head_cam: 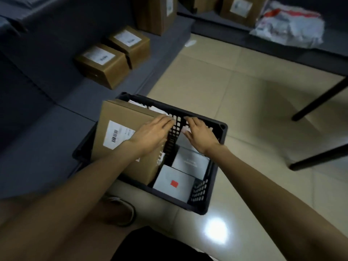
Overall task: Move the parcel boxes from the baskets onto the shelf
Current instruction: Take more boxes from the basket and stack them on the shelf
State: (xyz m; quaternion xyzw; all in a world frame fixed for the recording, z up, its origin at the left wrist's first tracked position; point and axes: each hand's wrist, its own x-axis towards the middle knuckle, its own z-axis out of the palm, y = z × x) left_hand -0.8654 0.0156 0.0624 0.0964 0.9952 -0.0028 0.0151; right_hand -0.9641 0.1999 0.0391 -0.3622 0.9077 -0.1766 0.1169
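You stand over a pale beige tiled floor (pixel 235 95) with a bright spot of reflected light near your feet, and a low dark grey shelf (pixel 47 76) runs along your left. On the floor before you sits a black perforated plastic basket (pixel 216 191). A large brown cardboard parcel box with a white barcode label (pixel 122 129) stands tilted in the basket's left part, its upper end rising above the rim. Your left hand (pixel 152 134) lies flat on this box's top face, fingers spread and reaching toward the far right edge; whether it grips the edge cannot be told. Your right hand (pixel 199 134) is beside it, fingers loosely spread over the basket's right part, touching what seems to be a pale parcel there; you cannot tell whether it has hold of anything. A black lattice divider (pixel 172 136) shows between the two hands. Nearer you in the basket lie a flat white parcel with a red square sticker (pixel 173 183) and a grey flat parcel (pixel 190 162) just behind it.

Two small brown cardboard boxes with white labels (pixel 113 57) sit touching each other on the shelf. A taller brown carton (pixel 156 14) stands further back. A crumpled white plastic mailer bag (pixel 290 25) lies on a dark surface at upper right.
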